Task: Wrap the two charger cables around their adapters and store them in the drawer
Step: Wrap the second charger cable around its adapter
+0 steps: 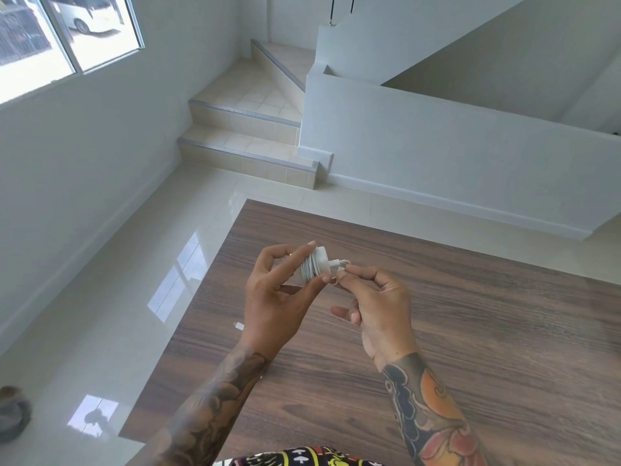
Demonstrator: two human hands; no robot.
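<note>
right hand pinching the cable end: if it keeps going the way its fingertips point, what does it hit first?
The right hand points up-left at the wrapped adapter held by the left hand. It would likely meet the adapter's plug end first, just past the cable end it pinches. Depth is unclear from one view.

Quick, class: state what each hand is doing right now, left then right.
Left hand: holds the white adapter with cable coiled round it.
Right hand: pinches the cable end by the adapter.
</note>
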